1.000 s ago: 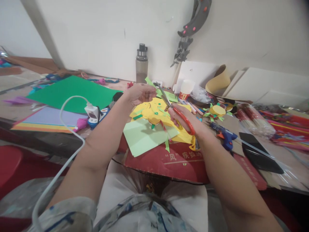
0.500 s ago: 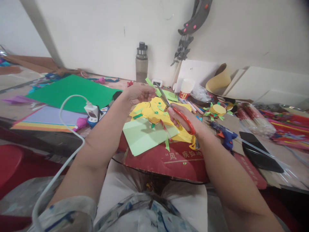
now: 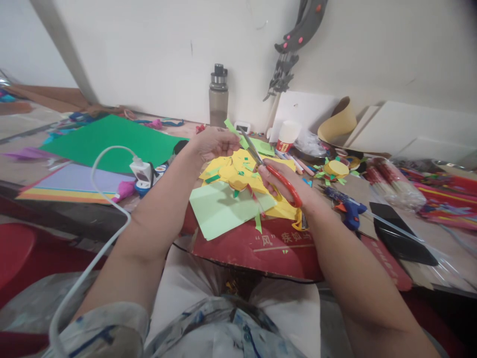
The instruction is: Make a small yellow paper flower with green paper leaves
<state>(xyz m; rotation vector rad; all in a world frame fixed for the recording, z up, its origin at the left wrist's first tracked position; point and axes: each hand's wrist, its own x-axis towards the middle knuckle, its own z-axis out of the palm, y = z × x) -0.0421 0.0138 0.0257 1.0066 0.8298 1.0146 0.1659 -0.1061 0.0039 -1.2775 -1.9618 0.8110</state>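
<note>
Between the fingers of my left hand (image 3: 218,144) is a light green paper strip (image 3: 231,128), its end sticking up past the fingertips. My right hand (image 3: 278,179) is wrapped round red-handled scissors (image 3: 286,185), whose blades point up and left to the strip. Whether the blades touch the paper is too small to tell. Below the hands lie yellow paper pieces (image 3: 229,169) with small green bits on them. A pale green sheet (image 3: 223,211) rests in front of these, on a red board (image 3: 253,256).
A grey bottle (image 3: 218,99) and a paper cup (image 3: 286,136) stand at the back. A blue glue gun (image 3: 350,211) and a black object (image 3: 402,238) lie right. Left are a green sheet (image 3: 115,141), a white plug (image 3: 142,171) and its cable.
</note>
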